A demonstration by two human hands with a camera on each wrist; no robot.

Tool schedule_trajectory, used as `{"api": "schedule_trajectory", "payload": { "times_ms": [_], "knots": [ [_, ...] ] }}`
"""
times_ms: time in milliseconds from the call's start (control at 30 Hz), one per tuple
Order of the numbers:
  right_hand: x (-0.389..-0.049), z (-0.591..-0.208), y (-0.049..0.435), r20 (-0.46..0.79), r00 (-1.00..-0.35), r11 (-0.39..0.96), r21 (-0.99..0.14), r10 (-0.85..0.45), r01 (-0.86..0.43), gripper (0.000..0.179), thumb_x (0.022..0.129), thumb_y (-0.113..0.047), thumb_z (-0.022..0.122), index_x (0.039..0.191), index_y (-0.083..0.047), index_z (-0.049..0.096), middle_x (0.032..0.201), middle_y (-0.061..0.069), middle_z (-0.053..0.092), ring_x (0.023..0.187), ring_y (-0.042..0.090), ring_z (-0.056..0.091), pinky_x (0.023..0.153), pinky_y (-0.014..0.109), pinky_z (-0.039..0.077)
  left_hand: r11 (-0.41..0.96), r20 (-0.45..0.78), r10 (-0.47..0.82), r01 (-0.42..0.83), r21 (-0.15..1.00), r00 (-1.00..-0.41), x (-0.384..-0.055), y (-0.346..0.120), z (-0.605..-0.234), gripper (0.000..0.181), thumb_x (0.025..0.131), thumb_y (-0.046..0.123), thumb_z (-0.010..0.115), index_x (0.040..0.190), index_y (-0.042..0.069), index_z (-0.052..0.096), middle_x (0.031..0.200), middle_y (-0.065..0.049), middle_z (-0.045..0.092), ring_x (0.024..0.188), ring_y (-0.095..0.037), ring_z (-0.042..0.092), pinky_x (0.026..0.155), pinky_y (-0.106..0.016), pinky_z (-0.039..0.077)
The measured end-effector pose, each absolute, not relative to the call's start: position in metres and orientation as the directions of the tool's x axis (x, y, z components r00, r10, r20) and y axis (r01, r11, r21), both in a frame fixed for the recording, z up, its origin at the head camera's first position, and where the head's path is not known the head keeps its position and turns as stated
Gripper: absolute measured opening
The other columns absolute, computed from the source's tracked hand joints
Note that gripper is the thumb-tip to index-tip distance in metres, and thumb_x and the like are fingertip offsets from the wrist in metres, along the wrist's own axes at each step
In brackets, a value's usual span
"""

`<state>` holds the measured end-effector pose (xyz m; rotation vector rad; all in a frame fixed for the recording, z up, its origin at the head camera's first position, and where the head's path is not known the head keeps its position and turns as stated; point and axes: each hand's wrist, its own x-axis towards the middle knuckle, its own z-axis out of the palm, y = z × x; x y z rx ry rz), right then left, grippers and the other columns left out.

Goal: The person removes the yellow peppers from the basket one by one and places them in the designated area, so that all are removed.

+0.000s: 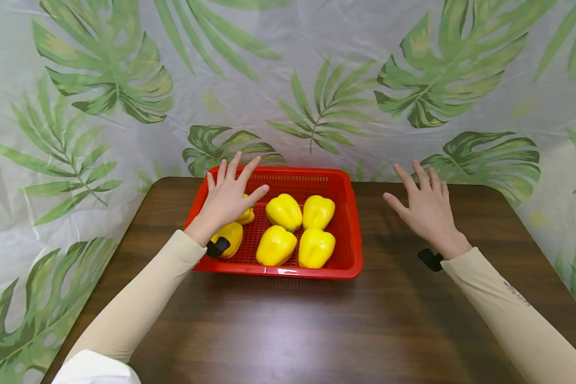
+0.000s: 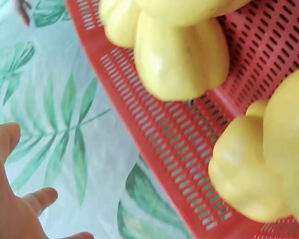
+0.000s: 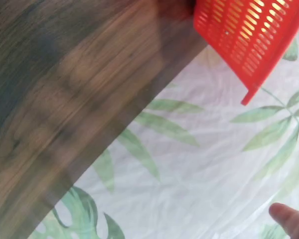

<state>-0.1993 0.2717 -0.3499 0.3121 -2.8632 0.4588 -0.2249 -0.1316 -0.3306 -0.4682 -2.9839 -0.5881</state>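
In the head view a red plastic basket (image 1: 354,234) stands on the table and holds several yellow bell peppers (image 1: 276,246). My left hand (image 1: 224,200) hovers over the basket's left side with fingers spread, hiding part of two peppers beneath it. Nothing is in its grasp. In the left wrist view its fingertips (image 2: 44,198) show beside the basket's slotted wall, with peppers (image 2: 182,59) close by. To the right of the basket, my right hand (image 1: 428,210) is held above the table, fingers apart and holding nothing. One of its fingers (image 3: 289,219) shows in the right wrist view.
The dark wooden table (image 1: 278,330) has rounded far corners. A pale cloth (image 1: 249,101) with green leaf prints hangs behind it and along both sides. A black strap (image 1: 430,260) sits at the right wrist, another (image 1: 218,247) at the left.
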Motion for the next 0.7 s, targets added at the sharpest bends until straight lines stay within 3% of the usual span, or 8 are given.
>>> {"api": "schedule_trajectory", "payload": {
  "times_ms": [267,567,700],
  "knots": [
    [-0.200,-0.344,0.266,0.280,-0.929,0.819,-0.453,-0.244,-0.352,0.071,0.096,-0.040,0.056,0.153,-0.015,0.022,0.155,0.020,0.013,0.137,0.047,0.016,0.103,0.068,0.017,0.778,0.182,0.307,0.356,0.517,-0.934,-0.220,-0.165,-0.314,0.066,0.095,0.047,0.052,0.151,0.021,0.029,0.152,-0.014,0.025,0.134,-0.037,0.030,0.105,-0.058,0.028],
    [-0.206,-0.343,0.250,0.328,-0.898,0.724,-0.537,-0.293,-0.432,0.067,0.094,-0.031,0.061,0.151,-0.017,0.028,0.153,0.015,0.024,0.139,0.035,0.021,0.104,0.061,0.023,0.622,0.197,0.272,0.328,0.711,-0.942,-0.211,-0.217,-0.307,0.055,0.098,0.029,0.054,0.148,0.014,0.035,0.145,-0.018,0.038,0.118,-0.038,0.052,0.093,-0.055,0.043],
    [-0.207,-0.343,0.243,0.353,-0.885,0.694,-0.553,-0.305,-0.460,0.065,0.094,-0.027,0.063,0.150,-0.017,0.031,0.150,0.013,0.031,0.131,0.036,0.033,0.102,0.058,0.028,0.572,0.151,0.288,0.296,0.765,-0.946,-0.206,-0.239,-0.311,0.056,0.099,0.027,0.053,0.149,0.015,0.032,0.146,-0.018,0.037,0.117,-0.038,0.052,0.094,-0.054,0.043]
  ]
}}
